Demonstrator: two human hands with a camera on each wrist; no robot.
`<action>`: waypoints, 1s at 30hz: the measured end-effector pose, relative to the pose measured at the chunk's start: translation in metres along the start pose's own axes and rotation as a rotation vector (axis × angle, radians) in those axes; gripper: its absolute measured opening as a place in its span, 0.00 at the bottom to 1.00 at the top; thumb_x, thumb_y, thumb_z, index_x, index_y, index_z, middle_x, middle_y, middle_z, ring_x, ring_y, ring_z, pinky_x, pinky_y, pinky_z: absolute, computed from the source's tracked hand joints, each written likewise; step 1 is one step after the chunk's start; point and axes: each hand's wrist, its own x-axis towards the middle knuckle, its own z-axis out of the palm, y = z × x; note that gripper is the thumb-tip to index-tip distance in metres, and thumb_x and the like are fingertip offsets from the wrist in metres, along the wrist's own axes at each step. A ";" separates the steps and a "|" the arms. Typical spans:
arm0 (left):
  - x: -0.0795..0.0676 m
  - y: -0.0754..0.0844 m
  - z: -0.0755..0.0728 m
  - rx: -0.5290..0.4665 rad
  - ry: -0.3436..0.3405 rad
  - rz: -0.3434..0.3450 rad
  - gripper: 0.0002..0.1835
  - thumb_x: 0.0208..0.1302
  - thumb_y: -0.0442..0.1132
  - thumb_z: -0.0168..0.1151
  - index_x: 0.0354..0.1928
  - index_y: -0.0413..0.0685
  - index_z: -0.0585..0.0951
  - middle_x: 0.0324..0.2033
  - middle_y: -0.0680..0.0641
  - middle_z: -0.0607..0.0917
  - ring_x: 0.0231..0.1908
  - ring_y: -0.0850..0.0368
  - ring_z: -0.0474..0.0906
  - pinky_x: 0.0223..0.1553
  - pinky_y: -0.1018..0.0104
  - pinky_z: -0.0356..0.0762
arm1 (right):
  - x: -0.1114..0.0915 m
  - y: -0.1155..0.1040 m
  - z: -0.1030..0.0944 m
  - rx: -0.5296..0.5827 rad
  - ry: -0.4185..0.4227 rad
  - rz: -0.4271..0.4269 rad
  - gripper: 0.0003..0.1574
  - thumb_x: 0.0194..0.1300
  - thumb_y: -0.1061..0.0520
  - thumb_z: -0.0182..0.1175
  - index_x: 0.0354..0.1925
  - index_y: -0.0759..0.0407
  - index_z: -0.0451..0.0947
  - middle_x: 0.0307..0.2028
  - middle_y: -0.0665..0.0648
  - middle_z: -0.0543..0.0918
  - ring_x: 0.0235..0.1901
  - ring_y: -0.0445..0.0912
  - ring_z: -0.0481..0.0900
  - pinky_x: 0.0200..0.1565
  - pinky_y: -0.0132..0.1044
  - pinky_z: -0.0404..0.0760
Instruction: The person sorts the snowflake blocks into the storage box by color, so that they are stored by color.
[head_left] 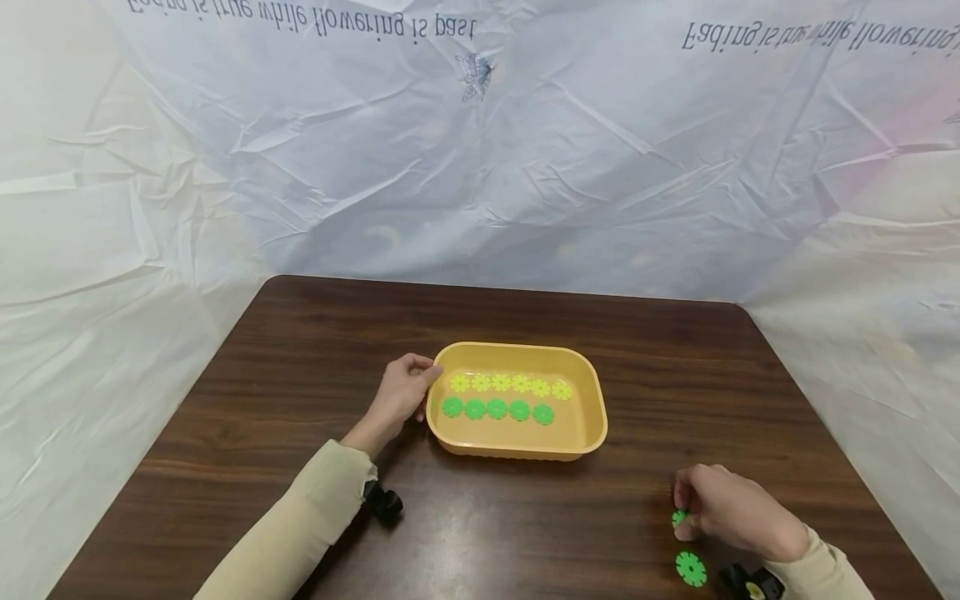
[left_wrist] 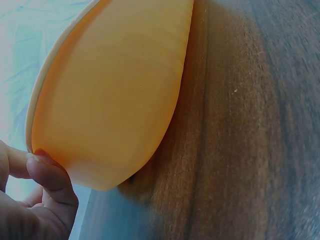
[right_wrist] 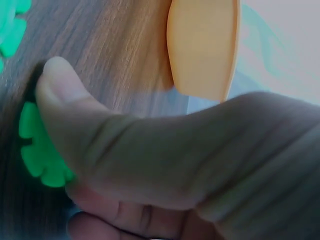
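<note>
A yellow plastic basin (head_left: 517,451) stands on the table. My left hand (head_left: 401,390) grips its left rim; in the left wrist view the thumb (left_wrist: 52,177) presses the outside of the wall. Inside the basin lie a row of several yellow snowflake discs (head_left: 500,382) and, nearer me, a row of several green snowflake discs (head_left: 497,409). To the right, low over the table, my right hand (head_left: 731,507) pinches a green snowflake disc (head_left: 679,518), partly hidden by the thumb in the right wrist view. Another green snowflake disc (head_left: 691,569) lies flat just nearer me.
The dark wooden table (head_left: 337,325) has rounded far corners. A white printed cloth (head_left: 480,167) hangs behind it and along both sides. Small black wrist cameras sit at the left cuff (head_left: 384,503) and right cuff (head_left: 752,582).
</note>
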 end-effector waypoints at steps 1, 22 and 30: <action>0.000 0.000 0.000 0.000 0.000 0.001 0.16 0.70 0.43 0.58 0.53 0.40 0.75 0.36 0.37 0.81 0.08 0.59 0.64 0.11 0.67 0.68 | 0.000 0.001 0.000 0.010 -0.004 -0.002 0.19 0.46 0.51 0.77 0.26 0.50 0.73 0.22 0.47 0.74 0.21 0.43 0.68 0.24 0.36 0.66; 0.000 -0.001 0.000 -0.005 0.000 0.004 0.15 0.70 0.42 0.58 0.52 0.39 0.75 0.33 0.38 0.81 0.09 0.59 0.64 0.10 0.67 0.67 | -0.002 0.009 -0.005 0.133 -0.020 -0.167 0.15 0.55 0.55 0.72 0.26 0.53 0.72 0.20 0.45 0.76 0.18 0.36 0.66 0.20 0.30 0.62; 0.000 0.000 0.000 -0.006 0.005 -0.003 0.15 0.70 0.42 0.58 0.52 0.40 0.75 0.35 0.37 0.82 0.09 0.59 0.64 0.10 0.68 0.67 | 0.002 0.010 -0.012 0.194 0.014 -0.212 0.16 0.58 0.48 0.69 0.29 0.54 0.73 0.23 0.45 0.78 0.22 0.35 0.71 0.22 0.30 0.68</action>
